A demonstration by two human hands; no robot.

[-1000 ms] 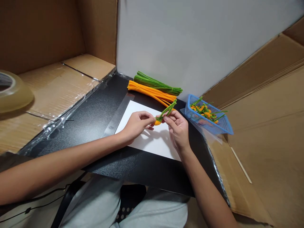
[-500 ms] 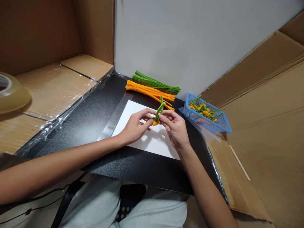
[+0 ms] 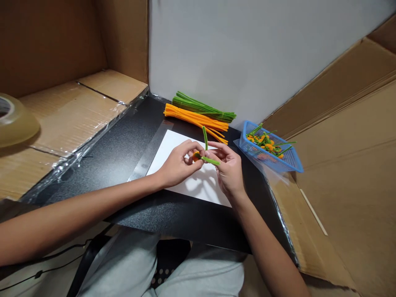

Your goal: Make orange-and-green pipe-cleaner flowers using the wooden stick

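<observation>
My left hand [image 3: 182, 163] is closed around the orange head of a small pipe-cleaner piece [image 3: 196, 156], pinched between thumb and fingers. Two green pipe-cleaner ends stick out of it, one pointing up and one to the right. My right hand [image 3: 227, 165] pinches the green part close to where the ends meet. Both hands hold the piece above a white sheet of paper [image 3: 198, 187]; part of the orange head is hidden by my left fingers.
Behind the paper lie a bundle of orange pipe cleaners [image 3: 194, 117] and a bundle of green ones [image 3: 204, 106]. A blue basket [image 3: 272, 163] with several orange-and-green pieces stands at the right. A tape roll [image 3: 21, 123] sits on cardboard at the left. A white wall rises behind the black table [image 3: 123, 144].
The orange head has turned toward my left hand. The green ends, upright and close together before, are now spread apart, one up and one to the right.
</observation>
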